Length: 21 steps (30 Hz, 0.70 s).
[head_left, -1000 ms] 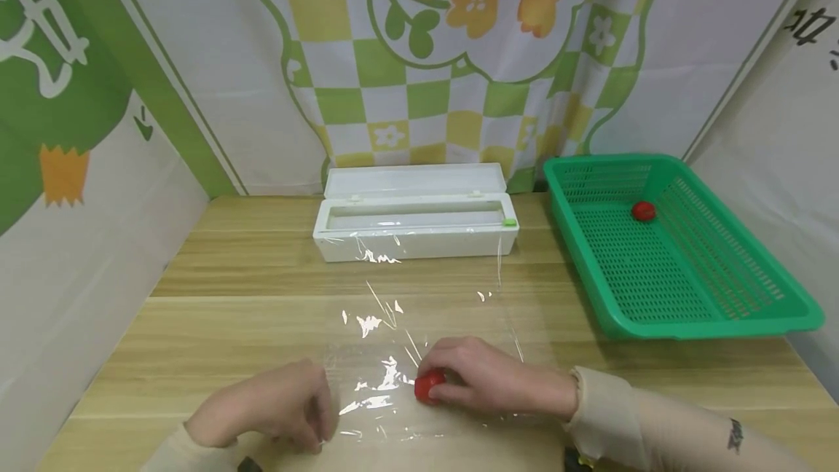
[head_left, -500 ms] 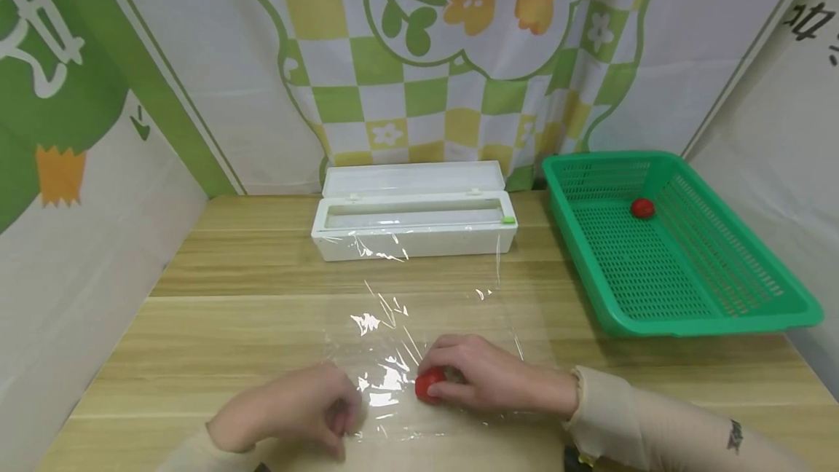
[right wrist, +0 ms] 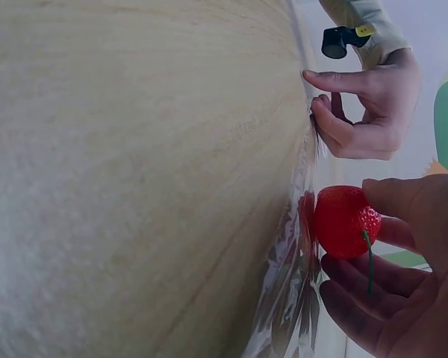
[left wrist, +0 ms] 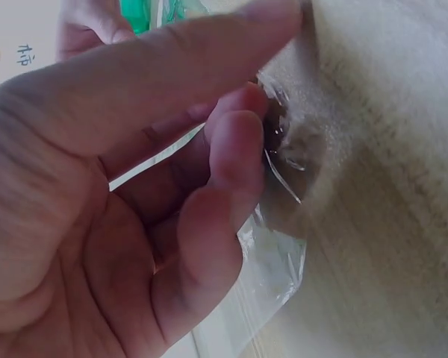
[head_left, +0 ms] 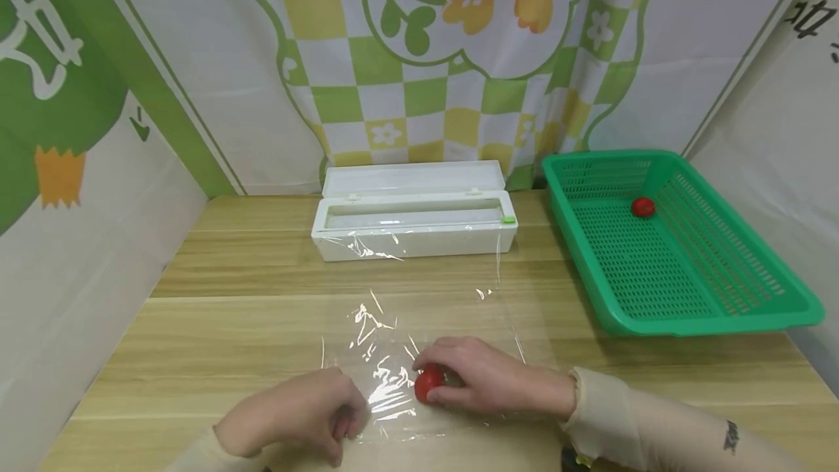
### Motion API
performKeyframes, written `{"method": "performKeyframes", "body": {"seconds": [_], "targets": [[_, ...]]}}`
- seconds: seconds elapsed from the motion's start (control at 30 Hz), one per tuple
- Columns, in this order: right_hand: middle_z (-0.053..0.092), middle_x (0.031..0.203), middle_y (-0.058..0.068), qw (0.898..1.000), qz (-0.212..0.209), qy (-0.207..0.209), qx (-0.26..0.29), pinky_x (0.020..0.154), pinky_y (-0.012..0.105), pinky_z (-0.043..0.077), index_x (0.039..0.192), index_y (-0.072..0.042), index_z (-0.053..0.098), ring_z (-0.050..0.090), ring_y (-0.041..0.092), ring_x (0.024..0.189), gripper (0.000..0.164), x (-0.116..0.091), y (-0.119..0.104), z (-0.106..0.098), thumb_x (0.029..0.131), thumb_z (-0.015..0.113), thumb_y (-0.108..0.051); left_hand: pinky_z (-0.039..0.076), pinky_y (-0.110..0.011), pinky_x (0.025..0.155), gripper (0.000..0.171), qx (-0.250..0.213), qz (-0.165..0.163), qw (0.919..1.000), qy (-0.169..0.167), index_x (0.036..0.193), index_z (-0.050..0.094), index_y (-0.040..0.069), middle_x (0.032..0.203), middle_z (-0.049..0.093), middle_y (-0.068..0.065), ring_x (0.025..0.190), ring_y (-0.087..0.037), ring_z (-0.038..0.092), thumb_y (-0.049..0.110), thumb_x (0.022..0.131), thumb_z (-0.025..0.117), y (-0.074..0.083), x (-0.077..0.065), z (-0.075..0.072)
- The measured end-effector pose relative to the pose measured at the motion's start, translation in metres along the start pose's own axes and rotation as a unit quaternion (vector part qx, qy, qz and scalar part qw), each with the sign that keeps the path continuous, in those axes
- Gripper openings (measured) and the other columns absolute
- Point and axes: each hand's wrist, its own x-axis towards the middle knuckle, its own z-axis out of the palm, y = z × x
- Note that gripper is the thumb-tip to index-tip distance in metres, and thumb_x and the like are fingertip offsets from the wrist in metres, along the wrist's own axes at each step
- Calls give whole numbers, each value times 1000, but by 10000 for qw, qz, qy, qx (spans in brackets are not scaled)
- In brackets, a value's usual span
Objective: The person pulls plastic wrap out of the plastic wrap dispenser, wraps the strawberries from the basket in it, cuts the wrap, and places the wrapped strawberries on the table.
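My right hand (head_left: 472,376) holds a red strawberry (head_left: 429,384) between thumb and fingers, low over a sheet of clear plastic wrap (head_left: 393,392). Dimpled skin and a thin green stem show on the strawberry (right wrist: 343,224) in the right wrist view. At the sheet's near left edge, my left hand (head_left: 308,410) has its fingers curled at the film. Crinkled plastic wrap (left wrist: 272,261) lies against those fingertips in the left wrist view. Behind both hands stands a white wrap dispenser box (head_left: 413,242), lid raised, and the film runs from it toward me.
On the right of the wooden table (head_left: 216,319) sits a green plastic basket (head_left: 590,275). Another red fruit (head_left: 643,207) lies inside it. A patterned curtain (head_left: 446,93) hangs behind the table, with printed cloth walls on both sides.
My left hand has moved right along the film's near edge, toward the strawberry. Creases in the plastic wrap have shifted. The right hand stays nearly in place with the strawberry.
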Motion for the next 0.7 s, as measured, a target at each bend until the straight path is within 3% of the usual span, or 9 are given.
{"method": "performKeyframes", "body": {"seconds": [0.27, 0.5, 0.7], "targets": [[66, 104, -10, 10000, -36, 32, 65, 85, 17, 49, 111, -20, 66, 55, -3, 94, 25, 0, 0, 0, 89, 65, -33, 44, -15, 48, 25, -32, 102, 9999, 107, 60, 61, 17, 56, 52, 17, 52, 6, 46, -5, 57, 73, -1, 0, -1], [65, 101, -12, 9999, -63, 37, 113, 85, 16, 48, 110, -21, 67, 54, -4, 92, 25, 0, 0, 1, 91, 63, -35, 46, -14, 52, 22, -86, 186, 9995, 226, 68, 69, 17, 61, 58, 17, 56, 6, 49, -4, 63, 68, -5, -2, -4], [63, 98, -13, 9998, -49, -71, 194, 83, 15, 48, 110, -22, 67, 54, -3, 89, 27, 0, 0, 0, 92, 60, -41, 49, -15, 60, 18, -353, 668, 9967, 301, 78, 74, 19, 75, 67, 16, 66, 7, 53, 2, 73, 70, -13, -6, -11]]}}
